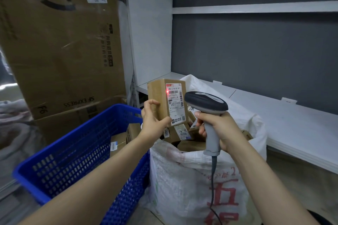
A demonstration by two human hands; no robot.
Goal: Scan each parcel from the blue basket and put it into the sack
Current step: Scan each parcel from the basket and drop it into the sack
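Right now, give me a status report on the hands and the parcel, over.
Left hand grips parcel, label facing scanner. Right hand grips scanner, red dot on label. Sack open below, nothing blocking.

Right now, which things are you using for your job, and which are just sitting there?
Job: parcel in left hand, scanner in right hand, basket, sack.
Just sitting: big boxes, shelf.
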